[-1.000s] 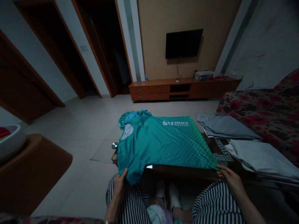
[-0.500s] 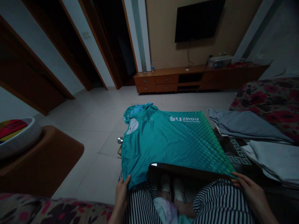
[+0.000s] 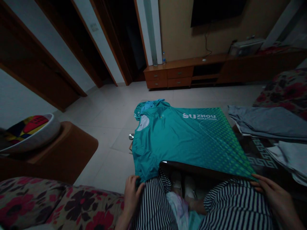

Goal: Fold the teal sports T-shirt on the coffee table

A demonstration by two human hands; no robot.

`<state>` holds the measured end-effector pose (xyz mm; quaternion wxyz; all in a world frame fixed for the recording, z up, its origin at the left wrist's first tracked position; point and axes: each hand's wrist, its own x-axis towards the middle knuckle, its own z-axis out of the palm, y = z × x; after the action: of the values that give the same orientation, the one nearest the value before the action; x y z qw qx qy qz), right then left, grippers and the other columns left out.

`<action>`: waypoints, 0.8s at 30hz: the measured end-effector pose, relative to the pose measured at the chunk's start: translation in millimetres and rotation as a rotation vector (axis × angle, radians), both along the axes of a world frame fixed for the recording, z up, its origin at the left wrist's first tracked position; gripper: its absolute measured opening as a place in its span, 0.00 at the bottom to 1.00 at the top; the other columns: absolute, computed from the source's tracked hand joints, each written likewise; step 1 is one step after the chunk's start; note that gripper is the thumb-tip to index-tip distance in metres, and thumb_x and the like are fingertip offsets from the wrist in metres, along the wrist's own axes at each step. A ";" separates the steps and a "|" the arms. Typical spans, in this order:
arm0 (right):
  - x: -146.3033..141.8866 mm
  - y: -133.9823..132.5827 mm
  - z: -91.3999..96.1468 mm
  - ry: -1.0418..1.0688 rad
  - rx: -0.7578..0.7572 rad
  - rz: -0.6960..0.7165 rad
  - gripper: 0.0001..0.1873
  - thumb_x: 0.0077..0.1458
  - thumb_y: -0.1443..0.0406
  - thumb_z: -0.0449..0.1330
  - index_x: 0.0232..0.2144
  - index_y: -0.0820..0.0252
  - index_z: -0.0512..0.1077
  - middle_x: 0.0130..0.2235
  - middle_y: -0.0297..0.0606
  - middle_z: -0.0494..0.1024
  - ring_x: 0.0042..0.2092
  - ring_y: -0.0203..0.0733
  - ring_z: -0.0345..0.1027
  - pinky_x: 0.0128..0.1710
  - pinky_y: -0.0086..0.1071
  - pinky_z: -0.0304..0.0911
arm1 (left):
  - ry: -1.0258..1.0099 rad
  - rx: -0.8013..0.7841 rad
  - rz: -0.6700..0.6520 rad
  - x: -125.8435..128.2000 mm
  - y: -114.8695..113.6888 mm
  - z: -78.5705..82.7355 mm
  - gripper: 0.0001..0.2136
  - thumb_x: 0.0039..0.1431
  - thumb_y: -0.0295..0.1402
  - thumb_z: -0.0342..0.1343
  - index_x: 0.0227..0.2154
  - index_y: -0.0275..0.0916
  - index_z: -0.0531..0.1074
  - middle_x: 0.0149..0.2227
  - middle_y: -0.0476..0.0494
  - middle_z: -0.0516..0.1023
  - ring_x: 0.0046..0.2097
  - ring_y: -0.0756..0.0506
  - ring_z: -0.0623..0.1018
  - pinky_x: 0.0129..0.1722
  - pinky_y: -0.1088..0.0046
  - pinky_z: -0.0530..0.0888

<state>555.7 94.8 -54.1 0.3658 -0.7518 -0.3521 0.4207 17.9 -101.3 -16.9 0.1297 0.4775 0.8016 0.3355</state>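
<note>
Table (image 3: 259, 155): mostly covered; its dark surface shows towards the right end.
Shirt (image 3: 172, 137): laid out front up on the table, collar (image 3: 144, 123) towards the left end, hem towards the right, near sleeve (image 3: 148, 169) past the near edge. Its layout matches the earlier frames.
Grey clothes (image 3: 266, 121): right of the hem, towards the far edge.
White clothes (image 3: 292, 156): right too, closer to the near edge; more cut off than earlier, as the view has swung left and down.
Crumpled cloth (image 3: 141, 107): beyond the collar, apparently at the far left corner.
Left hand (image 3: 131, 193): just changed; the thumb lay atop the sleeve, now the fingers curl over its end with the thumb opposite, seemingly clamped on it. I judge this a fresh grip on that side, the other side staying anchored.
Right hand (image 3: 274, 191): pinched on the hem's near corner, as before.
Sleeve end (image 3: 139, 180): looks more bunched than half a second ago.
</note>
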 end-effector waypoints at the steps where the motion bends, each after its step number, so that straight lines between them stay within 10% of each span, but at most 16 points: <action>1: -0.2 0.1 0.2 0.023 -0.008 0.001 0.26 0.36 0.53 0.59 0.39 0.59 0.73 0.28 0.44 0.78 0.30 0.49 0.72 0.26 0.35 0.68 | 0.000 -0.026 -0.053 3.0 -0.3 -0.2 0.10 0.54 0.39 0.53 0.36 0.40 0.70 0.39 0.42 0.70 0.45 0.42 0.70 0.47 0.62 0.69; 12: 5.4 1.6 -11.3 0.012 0.020 -0.008 0.25 0.39 0.54 0.59 0.40 0.60 0.73 0.29 0.43 0.77 0.29 0.45 0.71 0.26 0.32 0.66 | 0.277 -0.030 0.106 -10.5 -35.6 -9.1 0.07 0.55 0.30 0.45 0.33 0.38 0.68 0.36 0.40 0.70 0.42 0.40 0.70 0.44 0.60 0.67; 18: 14.8 2.3 -28.0 0.024 0.021 -0.003 0.27 0.39 0.53 0.59 0.42 0.58 0.73 0.31 0.42 0.78 0.31 0.45 0.72 0.28 0.33 0.67 | 0.413 -0.070 -0.285 32.3 -1.0 -8.8 0.14 0.55 0.25 0.47 0.43 0.39 0.71 0.47 0.39 0.69 0.49 0.40 0.67 0.49 0.61 0.65; 24: 18.2 3.0 -31.5 0.008 0.031 0.049 0.26 0.41 0.53 0.59 0.42 0.58 0.73 0.31 0.43 0.79 0.32 0.48 0.73 0.29 0.35 0.68 | 0.478 -0.139 -0.199 54.3 38.9 -10.2 0.15 0.55 0.25 0.48 0.45 0.38 0.70 0.47 0.38 0.69 0.49 0.39 0.66 0.49 0.57 0.63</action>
<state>573.9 97.8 -85.6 0.3682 -0.7355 -0.3754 0.4271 72.2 -62.4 -27.1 0.0015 0.6094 0.7799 0.1428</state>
